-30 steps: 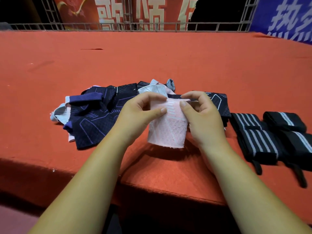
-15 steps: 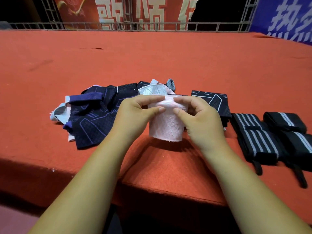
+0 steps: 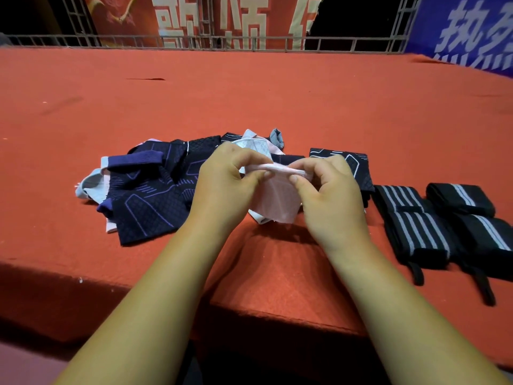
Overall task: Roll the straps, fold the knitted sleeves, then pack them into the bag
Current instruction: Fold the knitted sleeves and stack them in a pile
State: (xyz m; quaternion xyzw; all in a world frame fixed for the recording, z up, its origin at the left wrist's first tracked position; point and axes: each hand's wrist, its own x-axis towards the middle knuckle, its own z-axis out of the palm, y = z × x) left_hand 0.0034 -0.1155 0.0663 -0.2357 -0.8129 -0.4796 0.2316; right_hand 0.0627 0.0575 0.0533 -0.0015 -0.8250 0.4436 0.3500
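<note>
A person folds a pink sleeve (image 3: 277, 202) over the near part of a red-carpeted desk (image 3: 249, 101). The left hand (image 3: 222, 187) and the right hand (image 3: 330, 195) each pinch its top edge between thumb and curled fingers. Each grip is closed tight on the doubled fabric, and the two thumbs are near one another. The sleeve hangs from that edge; whether its lower hem touches the desk cannot be told.

To finish the fold cleanly, the two layers probably need to be matched along the top edge and pulled level. The piece can then be laid flat and the bulge pressed out before it is doubled again. Stretchy knit will likely spring open if let go too soon.

The pink sleeve is a thin, soft tube with a fine ribbed weave and a thicker banded hem. To the left lies a loose heap of dark sleeves (image 3: 150, 201), navy with purple line patterns and a quilted diamond texture, pale cuffs showing beneath. Just behind the right hand sits a folded sleeve (image 3: 352, 165), squared off. Further right, black straps (image 3: 410, 220) with grey stripes lie rolled into thick bundles, their loop tails trailing toward the desk's edge.

No bag is in view. A metal railing (image 3: 194, 43) and banners (image 3: 466, 31) close the background.
</note>
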